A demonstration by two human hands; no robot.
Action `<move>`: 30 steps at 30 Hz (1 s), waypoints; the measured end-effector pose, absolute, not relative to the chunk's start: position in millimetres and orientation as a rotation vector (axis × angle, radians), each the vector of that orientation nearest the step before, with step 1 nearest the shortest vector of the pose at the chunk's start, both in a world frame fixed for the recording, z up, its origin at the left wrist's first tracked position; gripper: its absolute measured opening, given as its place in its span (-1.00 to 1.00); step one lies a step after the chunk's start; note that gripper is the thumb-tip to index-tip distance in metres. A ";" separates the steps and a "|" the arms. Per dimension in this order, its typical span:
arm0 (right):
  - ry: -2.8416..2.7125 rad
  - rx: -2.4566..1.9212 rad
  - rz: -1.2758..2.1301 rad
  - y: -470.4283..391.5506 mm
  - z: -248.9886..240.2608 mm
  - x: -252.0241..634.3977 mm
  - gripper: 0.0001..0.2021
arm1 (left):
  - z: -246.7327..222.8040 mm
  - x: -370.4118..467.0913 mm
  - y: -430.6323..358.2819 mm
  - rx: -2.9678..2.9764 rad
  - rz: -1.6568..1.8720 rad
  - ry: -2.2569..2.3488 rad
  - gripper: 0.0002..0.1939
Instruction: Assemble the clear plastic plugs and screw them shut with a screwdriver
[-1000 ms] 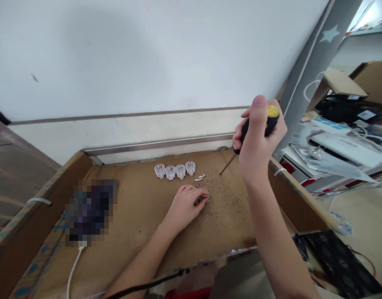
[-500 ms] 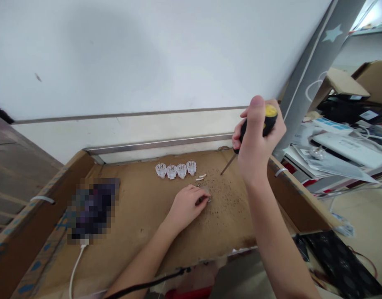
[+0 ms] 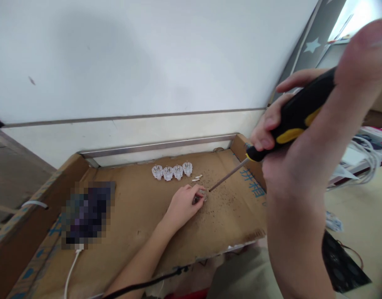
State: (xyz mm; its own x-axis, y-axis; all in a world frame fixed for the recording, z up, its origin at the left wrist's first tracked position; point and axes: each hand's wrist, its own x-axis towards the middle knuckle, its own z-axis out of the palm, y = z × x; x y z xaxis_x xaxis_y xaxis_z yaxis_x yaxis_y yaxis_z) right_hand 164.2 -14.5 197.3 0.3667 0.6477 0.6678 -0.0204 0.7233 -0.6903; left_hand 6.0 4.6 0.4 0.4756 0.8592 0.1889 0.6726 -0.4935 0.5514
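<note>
My left hand (image 3: pixel 185 203) rests on the cardboard, fingers closed around a small clear plastic piece (image 3: pixel 203 192) that they partly cover. My right hand (image 3: pixel 315 137) grips a screwdriver (image 3: pixel 302 109) with a black and yellow handle, raised close to the camera. Its metal shaft slants down to the left, and the tip is just right of the clear piece; I cannot tell whether they touch. Several clear-white electrical plugs (image 3: pixel 177 171), pins up, form a row beyond my left hand. Small pale metal strips (image 3: pixel 197 177) lie between the plugs and the tip.
Tiny dark bits (image 3: pixel 223 199) are scattered over the cardboard tray (image 3: pixel 135 207), which has raised sides. At left lies a blurred-out dark device (image 3: pixel 91 211) on a white cable (image 3: pixel 71 270). A white wall (image 3: pixel 131 66) rises behind. Coiled white cables (image 3: pixel 366 158) sit at right.
My right hand has come nearer the camera, with the screwdriver tilted over and its tip moved left and down towards the clear piece. My left hand stays at nearly the same spot.
</note>
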 end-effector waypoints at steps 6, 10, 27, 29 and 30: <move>-0.924 -0.700 0.682 -13.9 190.3 153.2 -0.61 | 1.0 5.4 4.3 2.383 0.593 1.257 -0.89; -0.934 -0.704 0.675 -9.9 189.3 152.9 -0.60 | 0.1 5.3 5.0 2.402 0.595 1.244 -0.91; -0.927 -0.712 0.646 -5.5 186.1 155.0 -0.60 | 2.5 6.3 5.3 2.395 0.585 1.259 -0.91; -0.935 -0.711 0.632 -5.4 185.2 153.8 -0.60 | 2.2 6.0 5.1 2.385 0.580 1.262 -0.92; -0.943 -0.714 0.622 -5.8 184.6 152.6 -0.60 | 1.9 5.8 5.0 2.383 0.576 1.265 -0.92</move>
State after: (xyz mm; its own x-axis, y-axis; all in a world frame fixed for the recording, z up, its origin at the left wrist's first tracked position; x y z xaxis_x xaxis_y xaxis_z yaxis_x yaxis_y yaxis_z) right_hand 152.6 -5.8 184.6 0.4513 0.7423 0.4953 -0.1630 0.6142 -0.7721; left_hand 5.8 5.0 1.9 0.5109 0.8414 0.1761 0.6853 -0.5223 0.5075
